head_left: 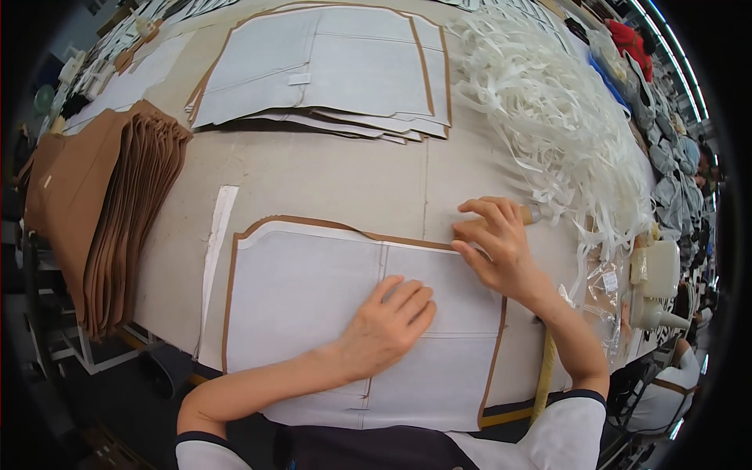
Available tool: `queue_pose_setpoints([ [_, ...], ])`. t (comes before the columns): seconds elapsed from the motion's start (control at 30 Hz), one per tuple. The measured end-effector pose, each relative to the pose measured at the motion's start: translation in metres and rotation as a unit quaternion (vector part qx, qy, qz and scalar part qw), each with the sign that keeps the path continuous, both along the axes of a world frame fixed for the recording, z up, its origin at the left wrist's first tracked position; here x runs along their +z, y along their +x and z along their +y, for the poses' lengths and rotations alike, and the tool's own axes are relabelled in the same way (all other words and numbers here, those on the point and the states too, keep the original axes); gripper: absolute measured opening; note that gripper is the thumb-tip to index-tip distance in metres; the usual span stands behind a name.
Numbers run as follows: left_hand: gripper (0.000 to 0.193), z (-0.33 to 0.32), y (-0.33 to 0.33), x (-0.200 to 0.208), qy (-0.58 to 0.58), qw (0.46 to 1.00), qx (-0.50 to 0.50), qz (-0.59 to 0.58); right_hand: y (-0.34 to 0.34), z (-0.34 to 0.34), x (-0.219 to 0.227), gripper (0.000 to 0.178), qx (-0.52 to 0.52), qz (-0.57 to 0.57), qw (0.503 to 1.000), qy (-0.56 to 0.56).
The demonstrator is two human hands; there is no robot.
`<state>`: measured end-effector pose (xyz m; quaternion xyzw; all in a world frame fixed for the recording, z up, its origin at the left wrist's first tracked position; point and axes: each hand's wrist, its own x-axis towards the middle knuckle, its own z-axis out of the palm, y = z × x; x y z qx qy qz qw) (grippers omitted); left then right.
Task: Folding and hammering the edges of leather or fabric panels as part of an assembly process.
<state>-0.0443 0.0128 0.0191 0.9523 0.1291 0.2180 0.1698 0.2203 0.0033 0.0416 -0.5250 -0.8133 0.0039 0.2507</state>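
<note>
A pale grey-white panel with brown edges lies in front of me, crossed by seams, with a white strip along its top edge. My left hand rests on its middle, fingers lightly bent and lying on the surface. At the top right edge of the panel, my right hand has its fingers curled, thumb toward the edge. Beyond that hand's outer side sticks out a short tan cylinder with a pale end. Its rest is hidden by the hand, which seems to hold it.
Similar panels are stacked at the far side. Brown folded pieces hang over the left edge, near a narrow white strip. White ribbon-like strips heap up at the right, above a white squeeze bottle. A yellow tape lies beside my right forearm.
</note>
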Motion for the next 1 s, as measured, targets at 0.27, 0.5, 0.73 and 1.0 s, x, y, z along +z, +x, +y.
queue_pose_setpoints([
  [0.27, 0.035, 0.110, -0.096, 0.005, -0.025, 0.968, 0.237, -0.074, -0.158, 0.082, -0.035, 0.020, 0.016, 0.168, 0.984, -0.062],
  [0.5, 0.019, 0.155, -0.123, -0.005, -0.149, 0.977, 0.145, -0.044, -0.187, 0.091, -0.049, 0.011, -0.004, 0.250, 0.967, -0.055],
  [0.73, 0.014, 0.155, -0.125, -0.016, -0.102, 0.983, 0.123, -0.089, -0.184, 0.075, -0.051, 0.046, 0.058, 0.081, 0.994, 0.034],
  [1.0, 0.032, 0.155, -0.125, -0.019, 0.082, 0.991, 0.085, -0.068, -0.129, 0.038, -0.047, 0.049, 0.047, 0.048, 0.998, 0.010],
])
